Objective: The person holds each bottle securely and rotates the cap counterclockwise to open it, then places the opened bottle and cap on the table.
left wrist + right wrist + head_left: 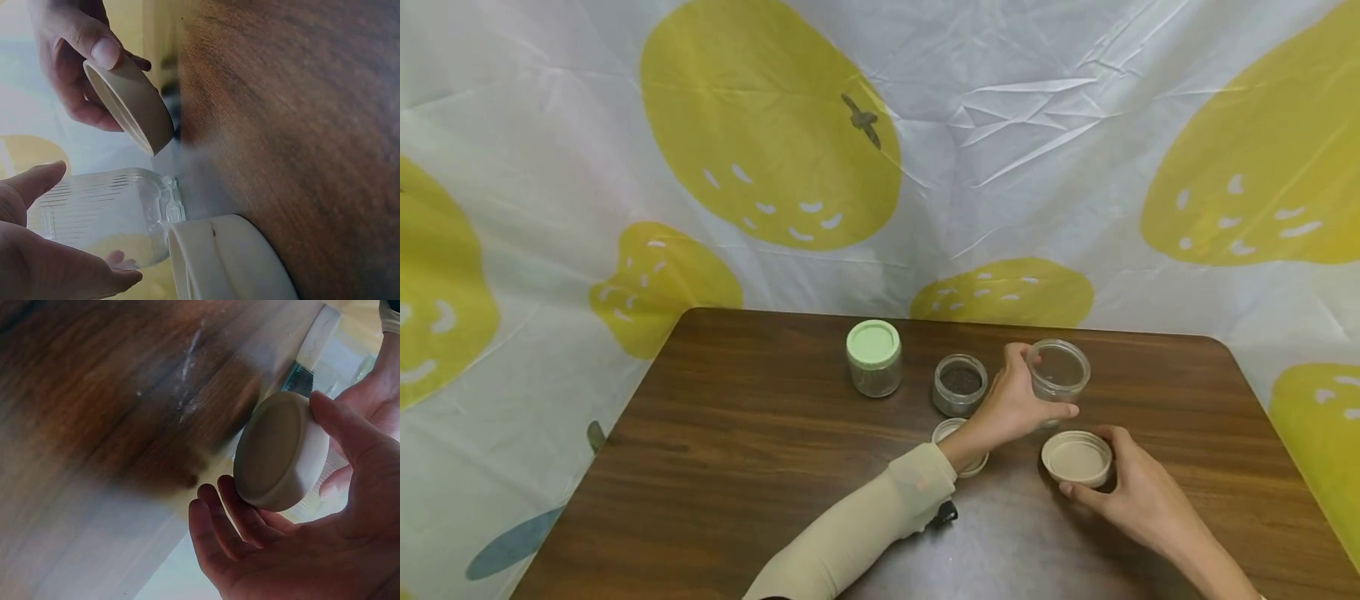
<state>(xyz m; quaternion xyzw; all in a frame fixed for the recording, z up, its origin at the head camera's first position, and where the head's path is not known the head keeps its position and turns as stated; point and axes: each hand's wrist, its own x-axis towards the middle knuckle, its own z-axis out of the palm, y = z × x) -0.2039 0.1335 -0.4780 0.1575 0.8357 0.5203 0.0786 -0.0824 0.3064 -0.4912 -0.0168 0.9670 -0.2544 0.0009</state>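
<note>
Clear jar [1058, 390]: upright and uncapped, right of centre toward the back of the tabletop [752, 433]. Left hand [1017, 396] has it, fingers one side, thumb the other, spread about jar-wide; can't tell if the base touches down. Right hand [1138, 492] pinches a beige lid [1077, 458] by its edge, hollow side up, just in front of the jar. Lid's underside reads plain, recessed disc only. Second beige lid [237, 259] sits hollow side up by the left wrist; small dark mark on its wall, illegible. Behind it, open jar with dark contents [959, 392]; left of that, green-lidded jar [875, 362], plain top.
</note>
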